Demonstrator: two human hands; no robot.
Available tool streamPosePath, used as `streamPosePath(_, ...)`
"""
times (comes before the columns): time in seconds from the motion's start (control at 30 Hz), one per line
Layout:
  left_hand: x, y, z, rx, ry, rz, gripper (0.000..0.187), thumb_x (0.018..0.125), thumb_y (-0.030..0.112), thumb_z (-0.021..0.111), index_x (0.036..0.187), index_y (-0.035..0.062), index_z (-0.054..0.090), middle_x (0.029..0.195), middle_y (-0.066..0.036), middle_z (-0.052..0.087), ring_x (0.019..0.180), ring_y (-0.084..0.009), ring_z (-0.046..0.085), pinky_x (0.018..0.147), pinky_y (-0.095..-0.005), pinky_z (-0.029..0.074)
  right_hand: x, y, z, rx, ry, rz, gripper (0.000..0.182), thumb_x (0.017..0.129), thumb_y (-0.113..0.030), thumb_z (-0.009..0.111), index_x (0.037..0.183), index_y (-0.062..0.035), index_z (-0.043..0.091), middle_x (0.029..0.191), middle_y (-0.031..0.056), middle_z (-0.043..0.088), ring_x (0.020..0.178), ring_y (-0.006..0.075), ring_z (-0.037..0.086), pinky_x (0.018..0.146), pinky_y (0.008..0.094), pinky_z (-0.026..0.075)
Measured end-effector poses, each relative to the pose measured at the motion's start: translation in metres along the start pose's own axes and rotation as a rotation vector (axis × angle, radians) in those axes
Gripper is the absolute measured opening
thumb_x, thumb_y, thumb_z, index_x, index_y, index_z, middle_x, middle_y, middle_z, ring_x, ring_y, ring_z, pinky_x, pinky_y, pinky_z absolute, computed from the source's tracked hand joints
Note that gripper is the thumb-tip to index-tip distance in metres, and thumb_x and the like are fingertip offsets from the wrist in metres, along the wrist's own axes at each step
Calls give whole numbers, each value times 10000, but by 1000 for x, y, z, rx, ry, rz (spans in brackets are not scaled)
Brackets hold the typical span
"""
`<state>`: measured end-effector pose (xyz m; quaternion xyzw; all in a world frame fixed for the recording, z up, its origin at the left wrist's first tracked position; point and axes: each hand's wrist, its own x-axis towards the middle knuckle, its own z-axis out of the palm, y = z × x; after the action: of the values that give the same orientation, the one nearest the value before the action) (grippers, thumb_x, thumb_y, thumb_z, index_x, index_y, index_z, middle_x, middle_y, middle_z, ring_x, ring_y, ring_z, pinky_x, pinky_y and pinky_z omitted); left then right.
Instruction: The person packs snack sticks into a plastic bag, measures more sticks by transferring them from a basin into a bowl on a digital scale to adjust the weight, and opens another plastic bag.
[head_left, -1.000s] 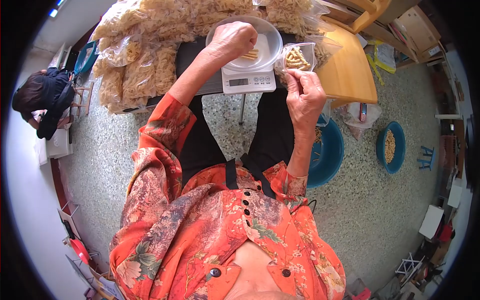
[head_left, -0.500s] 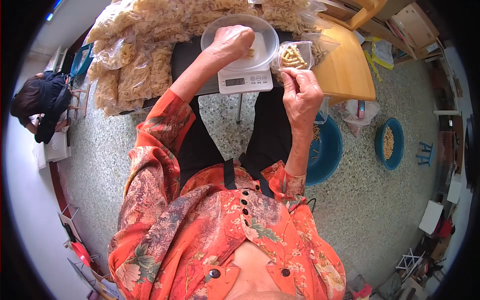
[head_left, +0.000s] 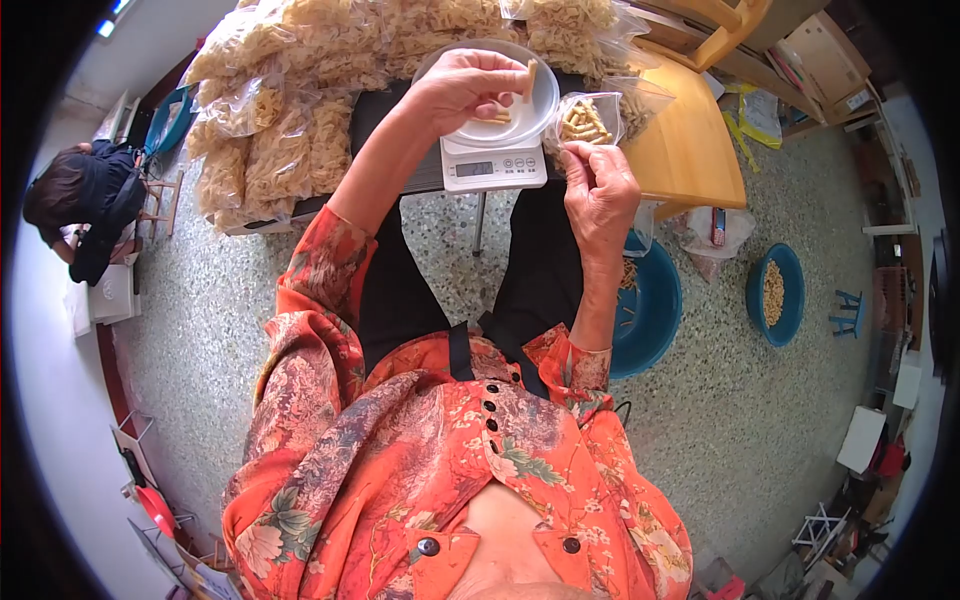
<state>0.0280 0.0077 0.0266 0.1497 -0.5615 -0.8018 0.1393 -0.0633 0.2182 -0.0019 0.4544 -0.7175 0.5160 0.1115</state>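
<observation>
In the head view, saw a dark table (head_left: 385, 150) heaped at its far and left sides with filled clear bags (head_left: 275, 150), a wooden seat (head_left: 695, 150) at its right, speckled floor (head_left: 480, 225) below. Spotted another person (head_left: 95, 200) at far left, plus blue basins (head_left: 655, 335) holding pale pieces. Noted a clear bowl (head_left: 545, 100) on a white scale (head_left: 495, 170), sticks (head_left: 494, 118) inside (display digits too blurred to read). Pinched one stick (head_left: 531, 78) over the bowl with the left hand (head_left: 455, 92); pinched a small bag (head_left: 590, 118) of short pieces beside it with the right hand (head_left: 604, 190).

Bright, diffuse light | soft shadows | glints on plastic bags (head_left: 245, 112) | strong fisheye bending, black corners
</observation>
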Motion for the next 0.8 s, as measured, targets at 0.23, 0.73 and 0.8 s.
streamPosePath(0.23,-13,-5,29,-504,-28,-49,170,894,85,656,992,-46,612,898,-110,653,685,-92,607,449,-155,434,-1,-2,-2,-6,-10,5,88,803,-51,707,887,-35,688,819,127,631,720,290,641,650,362,518)
streamPosePath(0.73,12,-11,73,1056,274,878,108,783,83,732,890,82,716,829,-11,615,645,-101,550,587,-253,461,1,0,-3,28,-13,7,103,791,-56,711,887,-36,681,818,131,629,730,309,635,652,384,510)
streamPosePath(0.8,16,-5,57,981,272,855,111,781,100,734,889,79,715,824,-20,616,643,-116,554,600,-247,468,0,1,-3,11,-16,0,102,790,-55,711,886,-38,683,822,129,632,737,308,637,657,384,510)
